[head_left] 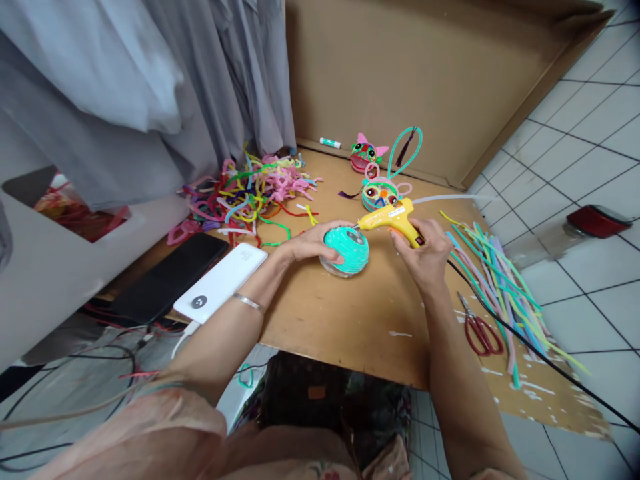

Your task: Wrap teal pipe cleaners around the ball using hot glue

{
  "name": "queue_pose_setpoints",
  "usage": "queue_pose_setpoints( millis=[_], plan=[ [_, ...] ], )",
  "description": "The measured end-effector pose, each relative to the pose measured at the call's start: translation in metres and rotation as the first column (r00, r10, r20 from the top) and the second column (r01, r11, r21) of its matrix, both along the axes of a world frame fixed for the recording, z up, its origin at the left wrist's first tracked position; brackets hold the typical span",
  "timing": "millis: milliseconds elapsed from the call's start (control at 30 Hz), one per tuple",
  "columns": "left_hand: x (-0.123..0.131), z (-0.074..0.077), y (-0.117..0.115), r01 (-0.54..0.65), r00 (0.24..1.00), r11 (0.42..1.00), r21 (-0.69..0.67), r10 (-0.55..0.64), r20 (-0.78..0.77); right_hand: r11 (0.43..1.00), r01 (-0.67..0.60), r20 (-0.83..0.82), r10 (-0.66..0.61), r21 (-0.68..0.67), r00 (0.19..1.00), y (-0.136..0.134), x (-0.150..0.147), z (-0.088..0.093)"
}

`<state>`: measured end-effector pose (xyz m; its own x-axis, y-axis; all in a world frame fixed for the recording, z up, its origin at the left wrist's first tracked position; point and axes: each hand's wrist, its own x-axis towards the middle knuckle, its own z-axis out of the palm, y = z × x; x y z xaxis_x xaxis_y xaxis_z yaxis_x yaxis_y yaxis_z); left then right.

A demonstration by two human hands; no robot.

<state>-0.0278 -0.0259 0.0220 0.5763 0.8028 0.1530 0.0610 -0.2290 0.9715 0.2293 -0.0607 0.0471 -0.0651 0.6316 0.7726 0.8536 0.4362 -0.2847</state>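
Note:
My left hand [317, 243] is closed around a round ball [354, 255] wrapped in turquoise pipe cleaner, with a clear part showing at its bottom and a bare patch near its top. In my right hand [424, 250] is a yellow glue gun [387, 217], a pale glue stick [450, 198] poking out of its back end. The gun's nozzle points left and meets the top of the ball; whether it touches, I cannot tell. Just behind the gun stands a finished-looking pipe-cleaner animal head [380, 193] with pink ears and a turquoise loop.
A second animal head [365, 155] and a capped glue tube [330, 143] lie by the cardboard wall. Tangled pipe cleaners [255, 190] are heaped at left, near a white power bank [220, 283] and black phone [170, 277]. Red-handled scissors [483, 333], straight pipe cleaners [505, 287] and a black cord [530, 343] lie right.

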Motion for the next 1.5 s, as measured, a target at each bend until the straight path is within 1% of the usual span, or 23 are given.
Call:
queue_pose_setpoints(
  millis=[167, 300, 433, 500, 567, 700, 900, 1067, 1200, 1500],
  plan=[
    [-0.0003, -0.0019, 0.0014, -0.003, 1.0, 1.0, -0.006, 0.003, -0.021, 1.0, -0.022, 0.0, 0.022, 0.014, 1.0, 0.0013, 0.0008, -0.0011],
    [-0.0004, -0.0001, 0.0004, 0.008, 0.999, 1.0, -0.019, -0.008, -0.031, 0.999, -0.043, 0.005, 0.043, 0.024, 0.999, 0.0015, 0.0016, -0.0008],
    [-0.0002, 0.0055, -0.0035, 0.019, 0.999, 0.998, -0.063, -0.021, -0.033, 0.989, -0.131, -0.019, 0.133, 0.064, 0.991, 0.0006, 0.0041, 0.0014],
    [-0.0001, 0.0074, -0.0051, 0.022, 0.999, 0.996, -0.089, -0.025, -0.028, 0.983, -0.174, -0.028, 0.176, 0.066, 0.984, 0.0001, 0.0057, 0.0026],
    [-0.0004, 0.0073, -0.0054, 0.024, 0.999, 0.995, -0.098, -0.026, -0.019, 0.98, -0.192, -0.027, 0.194, 0.054, 0.981, 0.0003, 0.007, 0.0031],
    [-0.0017, 0.0024, -0.0023, 0.029, 1.0, 0.997, -0.072, -0.028, 0.008, 0.989, -0.14, -0.033, 0.142, 0.052, 0.989, 0.0016, 0.007, 0.0013],
    [-0.0025, -0.0016, 0.001, 0.029, 0.999, 0.998, -0.055, -0.031, -0.028, 0.993, -0.108, -0.045, 0.111, 0.05, 0.993, 0.0015, 0.0034, -0.001],
    [-0.0024, -0.0009, -0.0016, 0.053, 0.999, 0.998, -0.039, -0.053, -0.007, 0.99, -0.117, -0.036, 0.12, 0.077, 0.992, 0.0016, 0.0035, -0.0001],
    [-0.0023, 0.0005, -0.003, 0.048, 0.999, 0.998, -0.047, -0.048, -0.01, 0.987, -0.131, -0.025, 0.134, 0.092, 0.991, 0.0024, 0.005, 0.0008],
    [-0.0023, -0.0013, 0.0005, 0.059, 0.998, 0.995, -0.078, -0.06, -0.004, 0.985, -0.168, -0.038, 0.17, 0.029, 0.985, 0.0003, 0.0073, 0.0048]
  ],
)
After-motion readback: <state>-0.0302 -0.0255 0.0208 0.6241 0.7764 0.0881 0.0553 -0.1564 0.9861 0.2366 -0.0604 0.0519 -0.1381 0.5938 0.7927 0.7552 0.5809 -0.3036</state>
